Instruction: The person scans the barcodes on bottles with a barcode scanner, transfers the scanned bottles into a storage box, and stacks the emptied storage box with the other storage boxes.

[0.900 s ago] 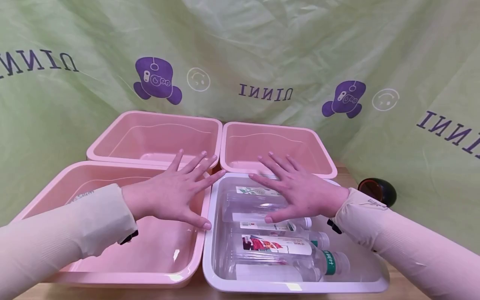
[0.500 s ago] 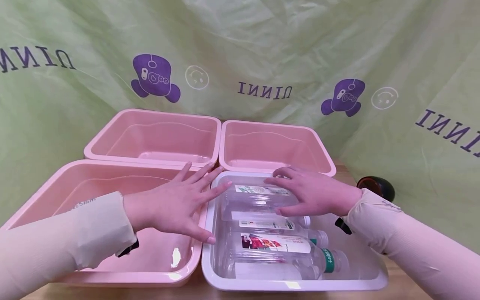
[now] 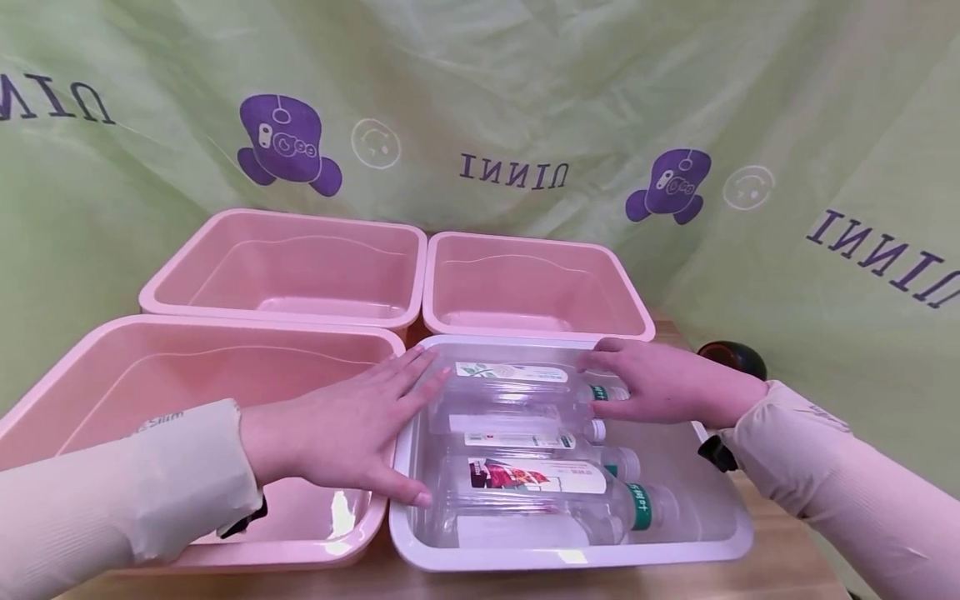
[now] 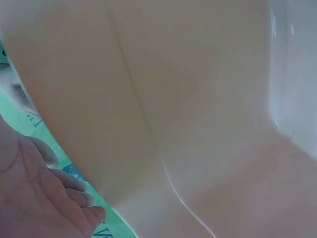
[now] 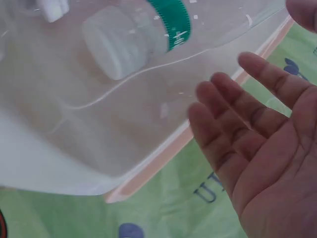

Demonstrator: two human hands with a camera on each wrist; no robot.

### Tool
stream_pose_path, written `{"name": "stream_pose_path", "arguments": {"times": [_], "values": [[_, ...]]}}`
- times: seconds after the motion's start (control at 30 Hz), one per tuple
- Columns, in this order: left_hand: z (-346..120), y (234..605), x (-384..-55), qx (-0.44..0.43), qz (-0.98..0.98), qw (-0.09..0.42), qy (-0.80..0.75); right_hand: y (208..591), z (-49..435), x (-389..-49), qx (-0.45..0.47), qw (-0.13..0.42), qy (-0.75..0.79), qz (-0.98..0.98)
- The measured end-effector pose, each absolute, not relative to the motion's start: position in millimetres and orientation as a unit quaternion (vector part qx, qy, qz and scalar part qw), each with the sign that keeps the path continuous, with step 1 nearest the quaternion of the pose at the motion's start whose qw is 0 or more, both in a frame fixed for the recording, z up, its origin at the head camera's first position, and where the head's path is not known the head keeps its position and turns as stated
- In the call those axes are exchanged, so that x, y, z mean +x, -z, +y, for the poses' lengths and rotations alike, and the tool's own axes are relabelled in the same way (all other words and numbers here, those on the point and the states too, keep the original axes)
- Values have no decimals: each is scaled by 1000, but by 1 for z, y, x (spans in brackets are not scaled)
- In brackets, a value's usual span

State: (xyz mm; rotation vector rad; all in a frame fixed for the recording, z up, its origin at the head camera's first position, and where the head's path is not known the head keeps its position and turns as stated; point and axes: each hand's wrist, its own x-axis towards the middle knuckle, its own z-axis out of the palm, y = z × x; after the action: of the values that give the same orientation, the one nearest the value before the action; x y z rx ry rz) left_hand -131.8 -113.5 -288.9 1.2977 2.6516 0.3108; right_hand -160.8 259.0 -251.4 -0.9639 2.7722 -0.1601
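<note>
Closest to you, the pale sleeves (image 3: pixel 817 458) of your two arms come in from either side, over a wood-grained surface (image 3: pixel 787 542). On that surface stand two tubs side by side: a near pink tub (image 3: pixel 285 552) on your left and a white tub (image 3: pixel 570 558) on your right.

Inside the white tub, clear bottles lie on their sides in a row, their capped ends toward your right. The nearest bottle (image 3: pixel 537 477) has a label with a red picture and a green band round its neck. More bottles lie just beyond it, and the farthest bottle (image 3: pixel 512 372) wears a label with green leaves.

Your left hand (image 3: pixel 337 429) is spread over the adjoining rims of the near pink tub and the white tub, its fingers extended and released; you can't tell whether they touch the rims. Your right hand (image 3: pixel 667 379) is beside the neck of the farthest bottle. Its fingers are loosely extended and grasp nothing, and in the right wrist view they lie apart from the cap.

Beyond your hands stand a far-left pink tub (image 3: pixel 330 267) and a far-right pink tub (image 3: pixel 525 283), next to each other. A dark, rounded object (image 3: pixel 738 358) shows past your right wrist. Farthest off hangs a green cloth (image 3: pixel 525 83) printed with purple figures, smiley faces and lettering.
</note>
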Motion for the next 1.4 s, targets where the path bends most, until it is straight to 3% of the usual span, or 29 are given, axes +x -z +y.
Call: {"name": "stream_pose_path", "arguments": {"times": [0.2, 0.47, 0.7, 0.9, 1.1, 1.2, 1.4], "values": [[-114, 295, -131, 431, 890, 100, -105, 256, 263, -167, -305, 140, 89, 938], [-112, 301, -129, 436, 890, 98, -93, 262, 264, -179, -353, 146, 107, 918], [-110, 302, -128, 440, 889, 92, -92, 269, 260, -183, -312, 218, 141, 914], [-111, 303, -128, 440, 889, 95, -89, 273, 260, -187, -299, 248, 114, 914], [-110, 303, -127, 434, 890, 99, -94, 253, 266, -191, -303, 268, 109, 908], [-111, 303, -126, 431, 892, 96, -95, 230, 269, -194, -289, 248, 133, 915], [-110, 300, -125, 429, 892, 101, -102, 191, 276, -197, -230, 158, 229, 933]]}}
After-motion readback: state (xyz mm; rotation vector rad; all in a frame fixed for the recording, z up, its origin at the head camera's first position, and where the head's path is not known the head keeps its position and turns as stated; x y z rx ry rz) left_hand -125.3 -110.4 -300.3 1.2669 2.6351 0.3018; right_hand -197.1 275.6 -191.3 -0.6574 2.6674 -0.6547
